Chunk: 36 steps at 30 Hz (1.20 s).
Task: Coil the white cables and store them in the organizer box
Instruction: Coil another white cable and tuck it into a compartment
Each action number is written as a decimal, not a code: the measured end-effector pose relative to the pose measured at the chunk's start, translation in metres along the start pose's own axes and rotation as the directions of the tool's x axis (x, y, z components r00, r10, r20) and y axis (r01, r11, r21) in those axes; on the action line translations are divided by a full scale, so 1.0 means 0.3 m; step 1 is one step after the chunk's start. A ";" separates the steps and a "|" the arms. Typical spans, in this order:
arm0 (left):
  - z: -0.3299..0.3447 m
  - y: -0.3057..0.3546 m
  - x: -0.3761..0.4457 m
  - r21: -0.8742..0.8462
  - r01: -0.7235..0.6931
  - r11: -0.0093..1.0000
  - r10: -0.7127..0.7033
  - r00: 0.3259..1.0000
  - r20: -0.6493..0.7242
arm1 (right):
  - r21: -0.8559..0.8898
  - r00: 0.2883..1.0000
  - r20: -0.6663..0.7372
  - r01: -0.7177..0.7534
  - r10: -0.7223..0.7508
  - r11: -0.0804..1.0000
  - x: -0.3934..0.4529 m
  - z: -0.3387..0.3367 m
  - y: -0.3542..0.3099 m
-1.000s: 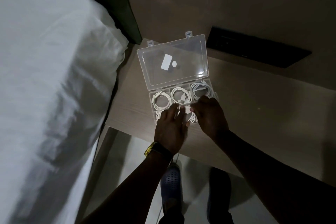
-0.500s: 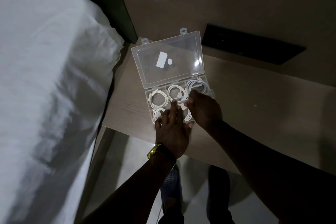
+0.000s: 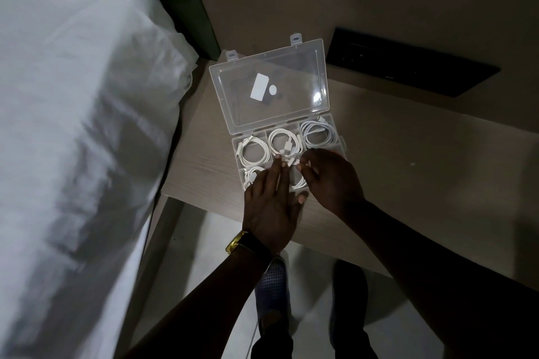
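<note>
From the head view, the left hand (image 3: 269, 207) lay flat over the near row of the organizer box (image 3: 340, 143), its fingers (image 3: 276, 172) held straight and close together, pointing far, the tips touching the divider between the near and far rows; the thumb (image 3: 300, 199) stuck out to the right at the box's near edge; a watch (image 3: 239, 243) with a gold case sat on that wrist. The right hand (image 3: 331, 176) came in from the right with its fingers (image 3: 306, 172) curled, thumb and forefinger pinching a white plug end (image 3: 294, 162) of the cable (image 3: 297, 182) in the near middle compartment; that cable lay partly hidden under both hands.

The box stood on the pale wooden bench (image 3: 408, 160), close to its near left corner, its clear lid (image 3: 268, 86) open and tilted back on the far side; two white stickers showed on the lid, one oblong and one round. Three coiled white cables filled the far row, one to each compartment: left coil (image 3: 252, 150), middle coil (image 3: 284, 141), right coil (image 3: 318, 132); a fourth coil (image 3: 252, 176) lay in the near left compartment, half covered by the left hand; the pinched cable made five; the near right compartment was hidden by the right hand.

A bed (image 3: 81, 125) with white sheets ran along the left; a dark panel (image 3: 408, 63) sat on the far wall; two shoes showed on the floor below the bench.
</note>
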State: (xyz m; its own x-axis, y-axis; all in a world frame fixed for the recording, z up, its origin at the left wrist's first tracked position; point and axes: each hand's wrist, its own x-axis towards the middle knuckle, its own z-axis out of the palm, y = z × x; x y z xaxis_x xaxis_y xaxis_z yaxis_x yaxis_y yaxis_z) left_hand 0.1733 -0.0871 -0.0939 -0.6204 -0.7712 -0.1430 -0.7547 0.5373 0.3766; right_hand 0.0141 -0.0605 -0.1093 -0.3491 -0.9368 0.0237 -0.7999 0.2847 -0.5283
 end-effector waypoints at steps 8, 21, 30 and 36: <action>0.012 -0.034 0.056 -0.036 -0.048 0.998 0.046 0.998 -0.047 | -0.041 0.969 0.160 0.197 -0.188 0.980 0.028 -0.022 0.005; -0.006 -0.020 0.128 -0.236 0.135 0.962 -0.165 0.980 -0.110 | -0.049 0.956 0.243 0.179 -0.162 0.983 -0.011 -0.036 -0.017; -0.006 -0.005 0.136 -0.241 0.166 0.956 -0.202 0.971 -0.132 | -0.146 0.951 0.294 0.139 -0.091 0.979 0.042 -0.033 -0.072; -0.007 0.001 0.145 -0.225 0.181 0.958 -0.216 0.966 -0.144 | -0.126 0.951 0.305 0.098 -0.055 0.987 0.037 -0.031 -0.074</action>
State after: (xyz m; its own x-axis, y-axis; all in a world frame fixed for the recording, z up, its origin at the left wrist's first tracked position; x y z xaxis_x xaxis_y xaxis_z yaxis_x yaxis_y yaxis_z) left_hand 0.1464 -0.1213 -0.0981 -0.4053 -0.9100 -0.0877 -0.7868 0.2983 0.5403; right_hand 0.0235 -0.0752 -0.0895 -0.1388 -0.9683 -0.2077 -0.8853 0.2153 -0.4121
